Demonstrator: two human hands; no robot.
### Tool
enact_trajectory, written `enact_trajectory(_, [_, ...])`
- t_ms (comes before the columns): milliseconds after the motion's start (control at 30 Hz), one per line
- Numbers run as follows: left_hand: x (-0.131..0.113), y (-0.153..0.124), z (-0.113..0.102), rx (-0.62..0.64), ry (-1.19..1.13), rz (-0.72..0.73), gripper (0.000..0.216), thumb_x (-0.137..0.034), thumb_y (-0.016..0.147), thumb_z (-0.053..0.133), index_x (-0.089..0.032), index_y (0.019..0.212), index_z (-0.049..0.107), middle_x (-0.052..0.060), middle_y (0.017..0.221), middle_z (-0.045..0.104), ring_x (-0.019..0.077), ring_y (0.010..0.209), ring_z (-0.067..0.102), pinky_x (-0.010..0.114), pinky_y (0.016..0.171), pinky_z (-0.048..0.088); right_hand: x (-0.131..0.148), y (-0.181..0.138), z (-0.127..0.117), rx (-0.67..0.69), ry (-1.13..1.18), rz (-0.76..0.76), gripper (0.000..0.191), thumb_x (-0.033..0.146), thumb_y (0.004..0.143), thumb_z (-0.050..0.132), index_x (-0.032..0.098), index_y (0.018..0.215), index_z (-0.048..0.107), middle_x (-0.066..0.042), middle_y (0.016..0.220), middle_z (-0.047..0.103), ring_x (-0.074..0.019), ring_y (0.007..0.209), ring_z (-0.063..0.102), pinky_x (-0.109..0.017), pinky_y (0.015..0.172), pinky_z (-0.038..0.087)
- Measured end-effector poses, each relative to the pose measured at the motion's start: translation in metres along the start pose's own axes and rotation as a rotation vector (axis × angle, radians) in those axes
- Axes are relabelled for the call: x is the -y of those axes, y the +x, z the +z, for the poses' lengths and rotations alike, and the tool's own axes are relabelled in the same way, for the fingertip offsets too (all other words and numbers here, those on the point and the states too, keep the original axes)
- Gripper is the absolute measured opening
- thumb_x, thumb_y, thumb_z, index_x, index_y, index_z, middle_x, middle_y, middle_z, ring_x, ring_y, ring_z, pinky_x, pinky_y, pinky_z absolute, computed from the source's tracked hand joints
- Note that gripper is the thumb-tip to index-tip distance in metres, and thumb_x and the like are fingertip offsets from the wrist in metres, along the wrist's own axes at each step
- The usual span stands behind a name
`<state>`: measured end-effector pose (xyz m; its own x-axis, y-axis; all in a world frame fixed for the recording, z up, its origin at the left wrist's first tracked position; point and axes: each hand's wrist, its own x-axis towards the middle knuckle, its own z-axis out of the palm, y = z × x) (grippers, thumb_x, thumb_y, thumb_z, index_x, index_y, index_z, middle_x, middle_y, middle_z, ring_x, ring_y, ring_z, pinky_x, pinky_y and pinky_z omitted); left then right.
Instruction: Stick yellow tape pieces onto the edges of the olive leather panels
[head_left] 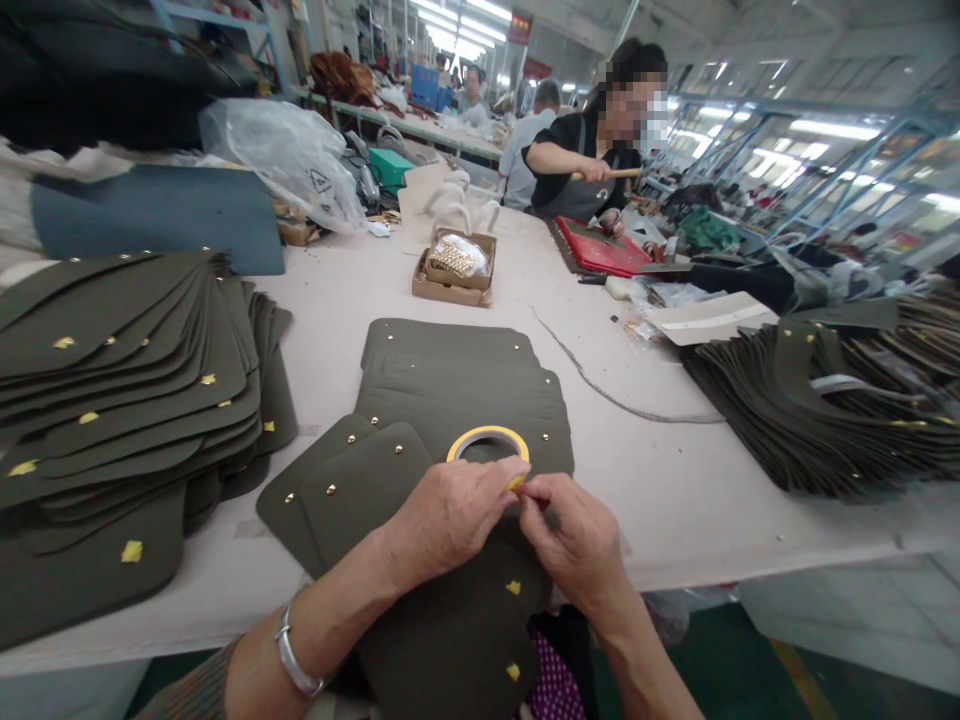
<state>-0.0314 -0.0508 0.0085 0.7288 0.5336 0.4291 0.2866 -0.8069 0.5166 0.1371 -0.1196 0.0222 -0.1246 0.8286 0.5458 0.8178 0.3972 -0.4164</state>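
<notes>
Both grips are closed on the yellow tape roll [487,438] – steadied by the left hand [450,515] so its loose end can be pinched by the right hand [576,540].

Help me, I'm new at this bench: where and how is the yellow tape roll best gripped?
Probably its near lower rim, from the near left, pinched across the thin band. The yellow tape roll stands tilted up over the dark leather panels with an open centre; the left hand pinches it there, and the right hand nips the same rim.
</notes>
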Motion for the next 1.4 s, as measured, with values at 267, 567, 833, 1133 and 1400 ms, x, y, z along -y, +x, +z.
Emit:
enact_trajectory(267, [-0.006, 0.004, 0.002, -0.051, 0.121, 0.03, 0.02, -0.02, 0.095, 0.039, -0.018, 0.085, 0.057, 0.0, 0.073, 0.058, 0.0129, 0.065, 0.056, 0.021, 0.057, 0.044, 0.011, -0.005, 0.003, -0.096, 0.06, 0.27, 0.011, 0.015, 0.081, 0.055, 0.019, 0.075, 0.063, 0.001, 0.063, 0.063, -0.0116, 0.055, 0.058, -0.022, 0.054, 0.046])
enact_trajectory(567, [-0.011, 0.011, 0.009, -0.152, 0.241, 0.032, 0.017, -0.018, 0.095, 0.042, -0.017, 0.085, 0.056, 0.002, 0.075, 0.059, 0.0154, 0.07, 0.055, 0.026, 0.066, 0.046, -0.036, 0.011, -0.008, -0.094, 0.518, 0.857, 0.028, 0.042, 0.073, 0.067, 0.014, 0.075, 0.067, -0.001, 0.057, 0.065, -0.0132, 0.048, 0.06, -0.025, 0.047, 0.051])
enact_trajectory(833, [-0.002, 0.008, 0.016, 0.117, 0.378, -0.051, 0.013, -0.017, 0.093, 0.043, -0.018, 0.09, 0.056, 0.005, 0.087, 0.058, 0.0206, 0.081, 0.052, 0.032, 0.07, 0.049, -0.072, 0.029, -0.003, 0.119, 0.255, 0.752, 0.03, 0.043, 0.079, 0.06, 0.015, 0.08, 0.07, -0.003, 0.06, 0.066, -0.0146, 0.049, 0.061, -0.027, 0.05, 0.051])
enact_trajectory(1133, [-0.003, 0.009, 0.014, 0.171, 0.34, -0.081, 0.012, -0.017, 0.092, 0.044, -0.018, 0.09, 0.056, 0.006, 0.09, 0.057, 0.0219, 0.085, 0.051, 0.035, 0.073, 0.05, -0.074, 0.042, 0.004, 0.229, -0.094, 0.51, 0.018, 0.03, 0.079, 0.054, 0.02, 0.073, 0.069, -0.002, 0.069, 0.072, -0.0172, 0.063, 0.066, -0.028, 0.062, 0.048])
enact_trajectory(1400, [-0.001, 0.006, 0.017, 0.132, 0.329, -0.078, 0.011, -0.018, 0.092, 0.044, -0.019, 0.091, 0.056, 0.005, 0.089, 0.057, 0.0214, 0.084, 0.049, 0.033, 0.07, 0.049, -0.08, 0.031, -0.008, 0.19, 0.028, 0.501, 0.019, 0.034, 0.087, 0.053, 0.019, 0.098, 0.06, 0.0, 0.068, 0.067, -0.0146, 0.054, 0.064, -0.027, 0.056, 0.051])
